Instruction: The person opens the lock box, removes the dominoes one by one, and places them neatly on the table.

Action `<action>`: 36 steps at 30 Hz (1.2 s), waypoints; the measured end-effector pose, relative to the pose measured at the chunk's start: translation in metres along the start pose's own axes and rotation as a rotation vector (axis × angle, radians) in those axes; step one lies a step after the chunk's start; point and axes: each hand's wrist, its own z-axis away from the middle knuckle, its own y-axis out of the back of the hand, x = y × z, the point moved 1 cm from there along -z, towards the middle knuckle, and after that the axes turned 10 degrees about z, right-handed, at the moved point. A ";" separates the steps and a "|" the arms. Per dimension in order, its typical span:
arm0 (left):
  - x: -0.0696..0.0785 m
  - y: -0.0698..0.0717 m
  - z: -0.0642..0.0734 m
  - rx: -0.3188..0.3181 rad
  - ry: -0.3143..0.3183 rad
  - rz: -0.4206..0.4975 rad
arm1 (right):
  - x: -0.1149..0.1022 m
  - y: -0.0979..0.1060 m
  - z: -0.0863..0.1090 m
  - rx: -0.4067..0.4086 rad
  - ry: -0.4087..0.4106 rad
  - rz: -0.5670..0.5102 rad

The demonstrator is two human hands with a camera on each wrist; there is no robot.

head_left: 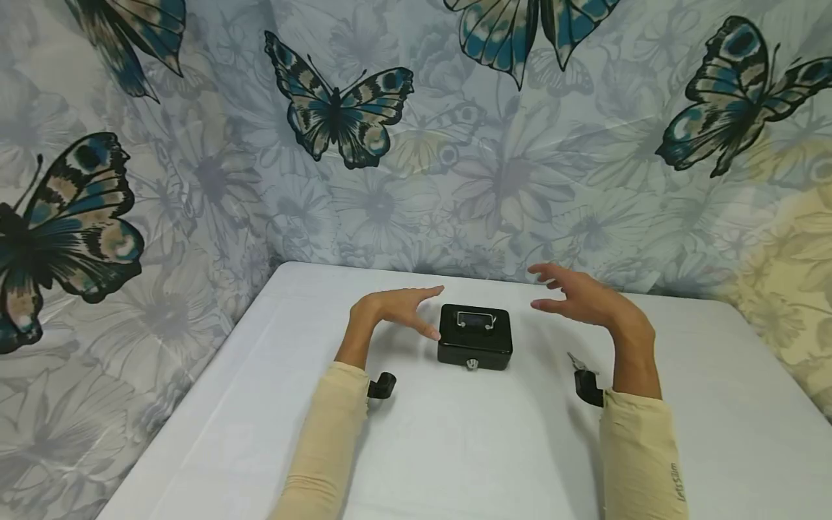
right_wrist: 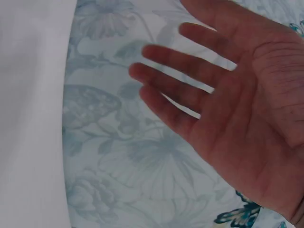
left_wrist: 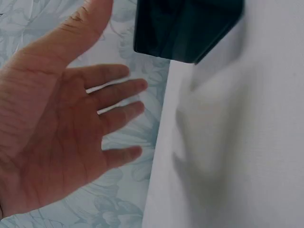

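A small black cash box stands on the white table, with a silver-coloured folding handle on its lid and a round lock in its front face. My left hand is at the box's left side, fingers spread, thumb tip close to its edge; whether it touches cannot be told. In the left wrist view the palm of the left hand holds nothing, and part of the cash box shows above. To the right of the box my right hand hovers apart, fingers loosely extended; its palm is bare.
Small silver keys appear to lie on the table by the right wrist camera, which partly hides them. Another camera sits on the left wrist. A butterfly-patterned cloth hangs behind the white table.
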 end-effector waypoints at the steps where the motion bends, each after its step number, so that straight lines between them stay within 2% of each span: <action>1: -0.002 -0.001 0.000 -0.020 0.027 0.007 | 0.000 -0.003 -0.002 -0.029 -0.004 -0.002; 4: -0.008 -0.006 -0.001 -0.084 0.081 0.019 | -0.003 -0.012 -0.006 -0.134 -0.016 -0.013; 7: -0.011 -0.011 -0.005 -0.142 0.093 -0.019 | -0.005 -0.021 -0.009 -0.262 -0.071 0.005; 10: -0.012 -0.015 -0.009 -0.165 0.091 -0.093 | -0.008 -0.029 -0.013 -0.372 -0.168 0.071; 13: -0.012 -0.018 -0.013 -0.169 0.092 -0.162 | -0.011 -0.040 -0.019 -0.438 -0.251 0.138; 15: -0.012 -0.020 -0.015 -0.171 0.099 -0.202 | -0.011 -0.047 -0.023 -0.454 -0.266 0.179; 18: -0.010 -0.023 -0.018 -0.170 0.107 -0.255 | -0.012 -0.055 -0.029 -0.457 -0.240 0.208; 24: -0.009 -0.026 -0.019 -0.158 0.147 -0.285 | -0.013 -0.065 -0.035 -0.464 -0.222 0.231; 31: -0.007 -0.029 -0.021 -0.152 0.189 -0.290 | -0.011 -0.069 -0.038 -0.455 -0.204 0.176; 36: -0.015 -0.035 -0.031 -0.153 0.245 -0.286 | -0.007 -0.073 -0.040 -0.456 -0.187 0.101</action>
